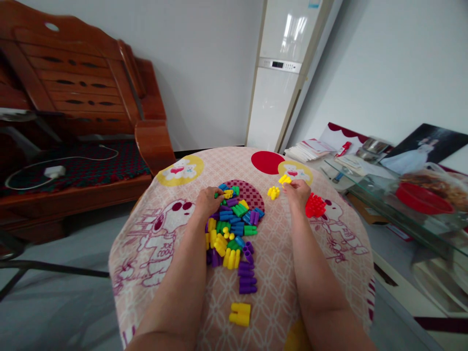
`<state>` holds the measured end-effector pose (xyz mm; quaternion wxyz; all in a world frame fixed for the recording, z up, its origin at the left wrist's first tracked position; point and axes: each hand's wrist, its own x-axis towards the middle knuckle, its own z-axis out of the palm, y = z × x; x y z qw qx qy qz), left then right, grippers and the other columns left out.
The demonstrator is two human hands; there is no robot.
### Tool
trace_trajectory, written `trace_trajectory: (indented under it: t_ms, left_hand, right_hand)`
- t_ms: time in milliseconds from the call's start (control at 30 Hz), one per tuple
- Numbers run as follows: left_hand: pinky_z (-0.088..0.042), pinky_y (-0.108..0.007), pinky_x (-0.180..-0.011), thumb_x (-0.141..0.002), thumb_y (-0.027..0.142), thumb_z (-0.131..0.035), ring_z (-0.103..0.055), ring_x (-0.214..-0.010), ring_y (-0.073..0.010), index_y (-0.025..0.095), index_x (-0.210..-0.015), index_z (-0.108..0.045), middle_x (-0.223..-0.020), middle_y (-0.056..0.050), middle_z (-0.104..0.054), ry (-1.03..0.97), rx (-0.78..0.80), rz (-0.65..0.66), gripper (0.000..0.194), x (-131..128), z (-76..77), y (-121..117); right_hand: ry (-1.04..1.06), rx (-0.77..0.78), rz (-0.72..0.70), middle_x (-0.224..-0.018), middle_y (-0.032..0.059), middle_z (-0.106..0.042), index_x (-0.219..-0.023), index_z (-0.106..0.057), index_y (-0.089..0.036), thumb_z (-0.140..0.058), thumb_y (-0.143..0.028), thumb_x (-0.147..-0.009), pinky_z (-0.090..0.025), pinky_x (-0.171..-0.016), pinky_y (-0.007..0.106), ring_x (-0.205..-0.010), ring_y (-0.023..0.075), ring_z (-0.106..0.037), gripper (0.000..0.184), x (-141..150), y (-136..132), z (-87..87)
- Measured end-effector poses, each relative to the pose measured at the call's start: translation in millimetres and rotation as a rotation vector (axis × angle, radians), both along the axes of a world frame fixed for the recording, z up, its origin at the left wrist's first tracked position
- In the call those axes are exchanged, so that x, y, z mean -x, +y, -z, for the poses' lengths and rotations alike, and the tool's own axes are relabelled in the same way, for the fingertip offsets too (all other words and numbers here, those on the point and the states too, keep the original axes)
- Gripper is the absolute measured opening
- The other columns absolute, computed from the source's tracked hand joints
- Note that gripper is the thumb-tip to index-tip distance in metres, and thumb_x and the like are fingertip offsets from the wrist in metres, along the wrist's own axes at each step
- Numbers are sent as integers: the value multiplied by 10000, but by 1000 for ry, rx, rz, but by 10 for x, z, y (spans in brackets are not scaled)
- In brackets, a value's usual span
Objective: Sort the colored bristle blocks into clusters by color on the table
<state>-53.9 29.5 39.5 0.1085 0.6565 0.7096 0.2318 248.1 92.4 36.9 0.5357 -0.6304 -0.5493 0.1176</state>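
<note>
A heap of plastic building blocks [232, 226] in yellow, purple, blue and green lies mid-table on a pink cartoon-print cloth [153, 243]. My left hand [208, 201] rests on the heap's far left side, fingers curled around a small green and yellow piece. My right hand [298, 190] is to the right, fingers pinched on a yellow block [284, 179]. Another yellow block cluster [273, 192] sits just left of that hand. A red block cluster [315, 205] lies beside my right wrist. A lone yellow block [240, 314] and purple blocks [247, 280] lie nearer me.
A wooden bench [84, 112] with a white cable stands at the left. A tall white air conditioner [281, 73] stands in the far corner. At the right is a glass table [402, 204] with a red bowl [422, 199], papers and a framed photo.
</note>
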Motion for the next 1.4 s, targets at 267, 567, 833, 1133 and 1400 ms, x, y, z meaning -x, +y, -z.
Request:
trace_trajectory:
  t_ms: [267, 567, 833, 1133, 1400]
  left_hand:
    - [-527, -319, -929, -846, 225, -622, -706, -988, -240, 194, -1034, -791, -1042, -80, -781, -34, -29, 7, 255, 9, 30, 6]
    - [-520, -321, -975, -844, 219, -629, -697, -1055, -246, 210, -1042, -793, -1104, -73, -772, -8, -33, -6, 257, 1, 28, 5]
    - [-519, -317, -964, -849, 229, -614, -706, -989, -231, 198, -1063, -787, -1071, -74, -779, -13, -22, 2, 276, 5, 36, 11]
    - [-528, -317, -924, -799, 206, -639, -692, -961, -227, 214, -980, -791, -1038, -63, -780, -45, -48, 65, 236, 59, 44, 22]
    - [-515, -332, -929, -801, 209, -659, -659, -966, -214, 171, -867, -738, -973, -79, -724, -56, -89, 257, 110, -18, 77, 67]
  right_hand:
    - [-275, 241, 141, -794, 106, -743, -671, -664, -192, -670, -267, -703, -497, -752, 320, -824, 258, -689, 82, -97, -22, 202]
    - [-180, 216, 36, -756, 57, -745, -674, -674, -205, -631, -268, -701, -493, -718, 283, -754, 211, -669, 81, -82, 34, 214]
    - [-273, 117, 0, -799, 72, -747, -759, -733, -170, -531, -161, -721, -497, -789, 297, -792, 207, -660, 206, 38, -77, 19]
    - [-405, 145, -747, -1073, 63, -767, -1085, -757, -198, -618, -121, -825, -506, -903, 294, -960, 184, -690, 305, 951, -450, -45]
    - [-305, 217, -737, -923, 48, -779, -977, -775, -178, -636, -192, -860, -544, -804, 285, -840, 184, -714, 183, 897, -472, -52]
